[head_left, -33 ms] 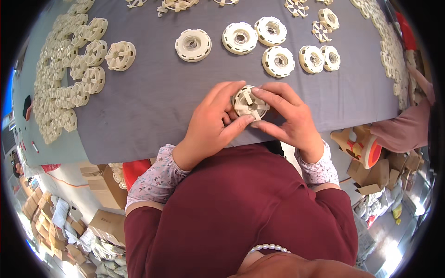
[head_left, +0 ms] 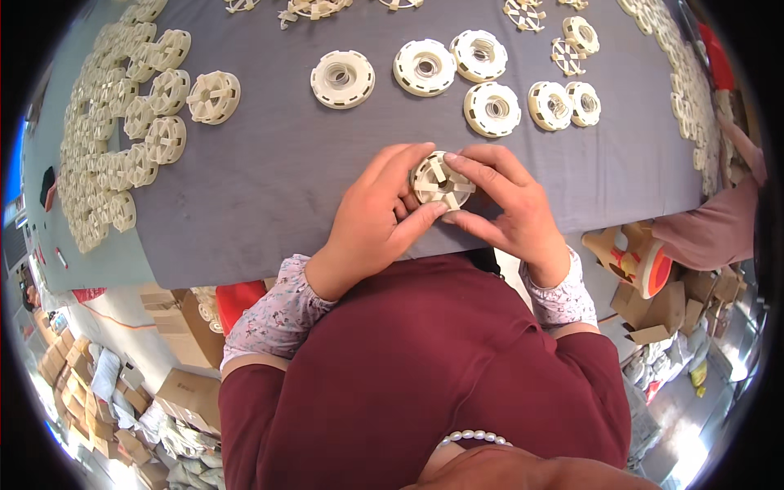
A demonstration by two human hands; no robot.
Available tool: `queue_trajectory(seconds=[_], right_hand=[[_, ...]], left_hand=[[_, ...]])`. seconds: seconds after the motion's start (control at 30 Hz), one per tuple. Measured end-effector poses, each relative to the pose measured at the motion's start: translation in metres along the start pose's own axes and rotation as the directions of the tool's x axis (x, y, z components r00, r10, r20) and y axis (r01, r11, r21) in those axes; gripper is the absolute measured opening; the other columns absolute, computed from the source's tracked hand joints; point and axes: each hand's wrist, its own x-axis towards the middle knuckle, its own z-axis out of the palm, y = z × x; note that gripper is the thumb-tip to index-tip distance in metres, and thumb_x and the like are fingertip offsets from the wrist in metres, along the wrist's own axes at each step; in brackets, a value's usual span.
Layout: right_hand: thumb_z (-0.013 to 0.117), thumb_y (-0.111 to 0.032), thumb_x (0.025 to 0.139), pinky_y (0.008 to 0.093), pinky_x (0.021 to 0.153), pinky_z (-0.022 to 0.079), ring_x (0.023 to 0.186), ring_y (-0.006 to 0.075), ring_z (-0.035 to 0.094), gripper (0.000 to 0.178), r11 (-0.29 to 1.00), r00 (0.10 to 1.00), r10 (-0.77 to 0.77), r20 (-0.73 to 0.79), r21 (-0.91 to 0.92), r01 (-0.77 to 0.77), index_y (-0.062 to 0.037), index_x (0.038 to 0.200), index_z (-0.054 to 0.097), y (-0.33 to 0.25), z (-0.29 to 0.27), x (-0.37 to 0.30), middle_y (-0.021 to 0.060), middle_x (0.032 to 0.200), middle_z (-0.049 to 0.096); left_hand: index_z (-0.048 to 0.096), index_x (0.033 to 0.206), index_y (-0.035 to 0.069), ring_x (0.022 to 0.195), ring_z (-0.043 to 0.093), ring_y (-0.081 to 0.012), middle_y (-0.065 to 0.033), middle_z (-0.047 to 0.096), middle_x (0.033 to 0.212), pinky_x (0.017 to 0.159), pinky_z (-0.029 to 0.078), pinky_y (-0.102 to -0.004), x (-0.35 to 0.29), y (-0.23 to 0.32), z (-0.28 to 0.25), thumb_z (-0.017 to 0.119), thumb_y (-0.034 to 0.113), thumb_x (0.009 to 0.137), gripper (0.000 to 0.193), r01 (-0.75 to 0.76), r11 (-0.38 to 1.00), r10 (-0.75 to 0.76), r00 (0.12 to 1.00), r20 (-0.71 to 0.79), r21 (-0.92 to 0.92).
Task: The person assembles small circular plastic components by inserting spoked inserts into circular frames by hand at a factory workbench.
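Note:
Between both hands, just past the near edge of the table, is a round cream plastic part [head_left: 442,184] with spokes across its upper face. My left hand [head_left: 382,208] closes on its left side, thumb at the near rim and index finger at the far rim. From the right, my right hand [head_left: 505,196] grips it with fingertips on the upper rim and thumb low by the other thumb. Its underside is hidden. Beyond my hands lie several cream rings with coil springs in their centres, among them one ring [head_left: 492,109] nearest my right hand and another ring [head_left: 342,79] further left.
A dense pile of spoked cream parts [head_left: 98,147] covers the table's left side; more parts [head_left: 682,98] line its right edge. Loose spoked discs [head_left: 567,57] lie at the back right. Cardboard boxes [head_left: 184,327] stand below on the left. Another person's arm [head_left: 739,147] shows at the far right.

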Motion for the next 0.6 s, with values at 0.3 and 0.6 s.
queue_trajectory(seconds=[0.3,0.6], right_hand=[[0.091,-0.016,0.082,0.0430,0.094,0.062,0.115,0.0326,0.071,0.068,0.986,0.999,0.036,-0.027,-0.164,-0.040,-0.0074,0.145,0.066,-0.004,0.015,-0.004,0.0136,0.139,0.063],[0.086,-0.014,0.087,0.0429,0.092,0.062,0.113,0.0312,0.073,0.072,0.970,0.999,0.030,0.046,-0.244,-0.018,-0.0075,0.153,0.058,-0.012,-0.012,0.007,0.0160,0.144,0.062]], left_hand=[[0.062,0.146,0.002,0.077,0.065,-0.0120,-0.0118,0.061,0.140,0.071,0.056,-0.0290,0.005,-0.002,-0.001,0.079,0.004,0.094,0.055,0.000,0.994,-0.004,0.999,0.034,0.107],[0.061,0.150,0.002,0.090,0.068,-0.0184,-0.0142,0.063,0.143,0.077,0.058,-0.0316,0.005,0.000,-0.002,0.090,0.015,0.085,0.073,-0.122,0.961,0.118,0.993,0.030,0.249]])
